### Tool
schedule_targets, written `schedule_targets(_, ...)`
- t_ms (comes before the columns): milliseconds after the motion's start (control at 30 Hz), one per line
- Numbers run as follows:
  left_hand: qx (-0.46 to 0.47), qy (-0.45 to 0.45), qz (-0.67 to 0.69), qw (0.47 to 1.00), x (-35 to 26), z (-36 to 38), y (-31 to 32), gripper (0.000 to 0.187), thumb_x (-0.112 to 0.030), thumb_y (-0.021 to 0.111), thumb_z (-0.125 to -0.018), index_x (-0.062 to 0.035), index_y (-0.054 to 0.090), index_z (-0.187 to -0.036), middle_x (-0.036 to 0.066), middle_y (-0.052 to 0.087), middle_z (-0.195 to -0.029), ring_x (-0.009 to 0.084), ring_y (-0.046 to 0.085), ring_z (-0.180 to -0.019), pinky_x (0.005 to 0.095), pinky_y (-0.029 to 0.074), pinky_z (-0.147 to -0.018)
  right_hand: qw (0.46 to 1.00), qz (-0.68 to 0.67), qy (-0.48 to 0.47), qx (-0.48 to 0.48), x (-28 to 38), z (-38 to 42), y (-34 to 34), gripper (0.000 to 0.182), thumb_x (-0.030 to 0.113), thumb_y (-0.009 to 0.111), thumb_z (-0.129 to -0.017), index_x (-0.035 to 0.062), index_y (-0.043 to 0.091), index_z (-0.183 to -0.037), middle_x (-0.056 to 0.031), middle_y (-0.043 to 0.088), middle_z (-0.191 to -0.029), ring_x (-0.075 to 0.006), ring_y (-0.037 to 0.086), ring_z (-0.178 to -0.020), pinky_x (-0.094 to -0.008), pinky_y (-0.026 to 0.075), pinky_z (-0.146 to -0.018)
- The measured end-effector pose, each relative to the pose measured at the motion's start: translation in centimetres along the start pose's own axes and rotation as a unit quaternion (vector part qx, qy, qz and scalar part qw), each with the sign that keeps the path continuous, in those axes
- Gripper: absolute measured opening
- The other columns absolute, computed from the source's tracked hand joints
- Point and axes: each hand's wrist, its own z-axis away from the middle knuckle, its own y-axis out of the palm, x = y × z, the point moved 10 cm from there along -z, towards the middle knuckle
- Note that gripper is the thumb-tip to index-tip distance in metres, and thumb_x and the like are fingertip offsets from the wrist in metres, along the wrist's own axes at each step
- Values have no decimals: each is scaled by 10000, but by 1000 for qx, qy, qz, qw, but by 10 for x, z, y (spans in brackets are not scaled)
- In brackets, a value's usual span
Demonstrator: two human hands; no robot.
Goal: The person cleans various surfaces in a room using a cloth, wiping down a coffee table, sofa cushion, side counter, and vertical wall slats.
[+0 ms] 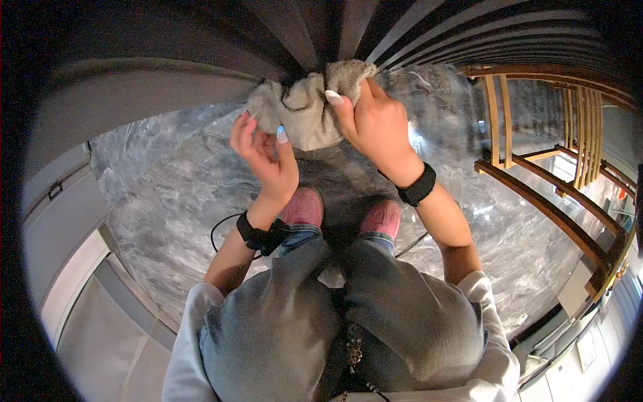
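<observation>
A crumpled, fuzzy grey-beige cloth (311, 114) is bunched up in front of me, just below the dark pleated fabric. My right hand (375, 124) pinches its right side, thumb on the near face and fingers tucked behind. At the cloth's lower left edge is my left hand (268, 154), its thumb and loosely bent fingers apart. The left thumb tip overlaps the cloth in this view. Folds hide what lies behind the cloth.
Dark pleated fabric (321, 30) spans the top. Wooden chair-like frames (549, 194) stand at right. A grey panel with a handle (57, 189) is at left. My pink shoes (380, 218) rest on the marbled floor (174, 154). Dark bands with cables circle both wrists.
</observation>
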Motion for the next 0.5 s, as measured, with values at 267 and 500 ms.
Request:
schedule_targets(267,139,-13,-84,987,4,-8,30,465,-49,398,-788,46,257,-1220,208,224,-1284,331,261,-1188,383,249,-967,999,42,-9,33,-4,-12,21,294,282,489,-796,22,463,-662,-158,495,-570,-328,516,-463,-375,415,-393)
schedule_targets(500,100,-21,-23,995,31,0,33,413,-43,417,-799,47,297,-1183,203,305,-1241,293,392,-1095,316,386,-830,995,-33,44,88,-31,-5,71,364,296,429,-825,9,477,-606,-214,512,-553,-372,516,-501,-425,423,-454)
